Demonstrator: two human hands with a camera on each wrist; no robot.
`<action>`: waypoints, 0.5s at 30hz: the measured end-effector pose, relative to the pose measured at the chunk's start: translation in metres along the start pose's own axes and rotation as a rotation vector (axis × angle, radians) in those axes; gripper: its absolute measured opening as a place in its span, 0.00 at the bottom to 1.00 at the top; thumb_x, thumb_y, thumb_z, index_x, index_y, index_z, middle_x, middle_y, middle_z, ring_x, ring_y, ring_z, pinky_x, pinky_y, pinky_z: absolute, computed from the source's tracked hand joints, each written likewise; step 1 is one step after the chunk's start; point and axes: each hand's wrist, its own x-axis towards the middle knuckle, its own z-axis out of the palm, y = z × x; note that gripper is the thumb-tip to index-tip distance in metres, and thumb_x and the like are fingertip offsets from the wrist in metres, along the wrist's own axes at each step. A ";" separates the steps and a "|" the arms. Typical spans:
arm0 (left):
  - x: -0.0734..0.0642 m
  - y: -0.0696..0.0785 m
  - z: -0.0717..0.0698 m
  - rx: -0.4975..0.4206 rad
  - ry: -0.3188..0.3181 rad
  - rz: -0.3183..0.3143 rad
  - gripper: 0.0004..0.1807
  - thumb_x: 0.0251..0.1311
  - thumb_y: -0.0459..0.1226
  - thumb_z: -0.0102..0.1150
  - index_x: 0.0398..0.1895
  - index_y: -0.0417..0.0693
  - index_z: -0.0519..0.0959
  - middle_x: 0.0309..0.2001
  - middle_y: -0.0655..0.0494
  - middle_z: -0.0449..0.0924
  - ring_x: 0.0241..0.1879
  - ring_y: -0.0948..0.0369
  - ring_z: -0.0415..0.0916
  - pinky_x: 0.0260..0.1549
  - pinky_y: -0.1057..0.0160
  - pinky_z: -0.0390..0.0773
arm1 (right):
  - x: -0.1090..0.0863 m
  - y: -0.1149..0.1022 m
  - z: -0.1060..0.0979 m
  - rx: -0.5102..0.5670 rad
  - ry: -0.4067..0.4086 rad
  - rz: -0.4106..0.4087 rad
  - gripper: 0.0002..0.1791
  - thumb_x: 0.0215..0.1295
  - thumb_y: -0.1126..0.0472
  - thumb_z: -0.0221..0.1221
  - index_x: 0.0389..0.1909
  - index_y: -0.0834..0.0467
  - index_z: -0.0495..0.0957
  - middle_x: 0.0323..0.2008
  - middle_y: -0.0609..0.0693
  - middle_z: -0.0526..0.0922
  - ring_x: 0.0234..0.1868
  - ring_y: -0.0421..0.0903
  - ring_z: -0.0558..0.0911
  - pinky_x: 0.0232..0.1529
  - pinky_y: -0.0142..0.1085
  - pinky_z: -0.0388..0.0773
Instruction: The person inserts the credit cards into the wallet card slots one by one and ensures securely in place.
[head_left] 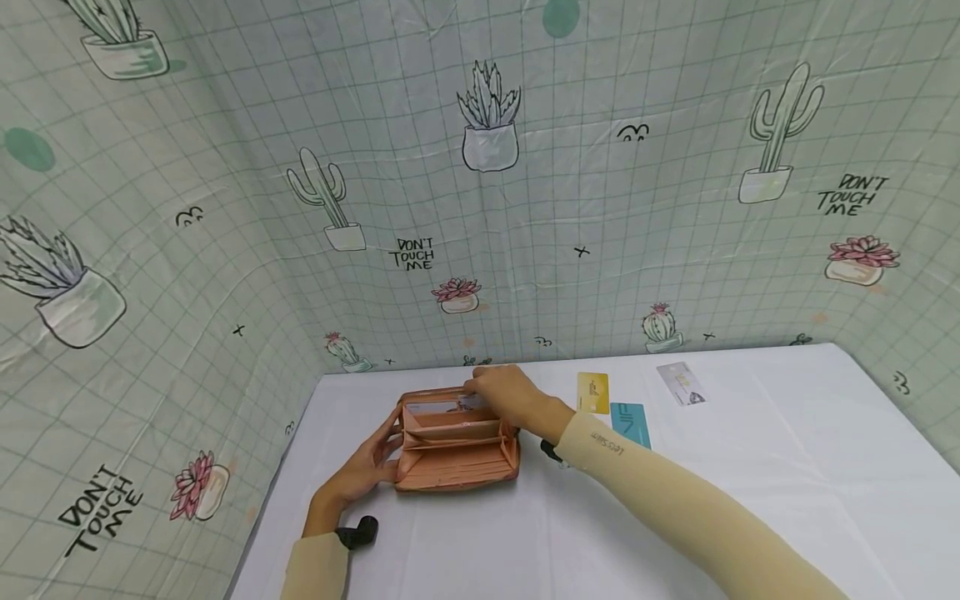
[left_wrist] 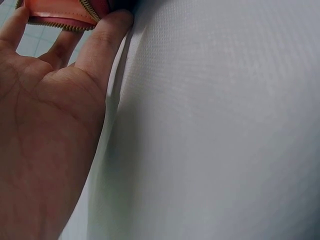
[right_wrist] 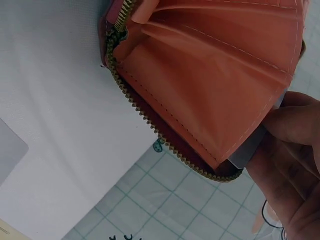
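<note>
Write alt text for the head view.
An open orange wallet sits on a white table, its left side held by a left hand, a right hand at its far right corner. A yellow card, a teal card and a silver card lie to the right.

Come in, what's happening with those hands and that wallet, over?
Left hand holds wallet. Right hand pinches card at wallet's far edge. Wallet open, unzipped. Three loose cards lie to the right, seemingly not blocking.

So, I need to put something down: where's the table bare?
Bare: table right of the silver card; also nearside of the wallet, between left sleeve and right sleeve. Crowded: around the wallet, with left hand and right hand at it, and by the yellow card and teal card.
</note>
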 end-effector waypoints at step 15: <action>0.000 0.000 0.000 -0.019 -0.006 0.012 0.62 0.60 0.28 0.67 0.88 0.49 0.35 0.80 0.29 0.46 0.81 0.32 0.43 0.72 0.37 0.64 | -0.010 0.000 0.000 0.031 -0.013 0.000 0.20 0.69 0.73 0.65 0.54 0.50 0.90 0.41 0.49 0.83 0.42 0.45 0.86 0.37 0.41 0.86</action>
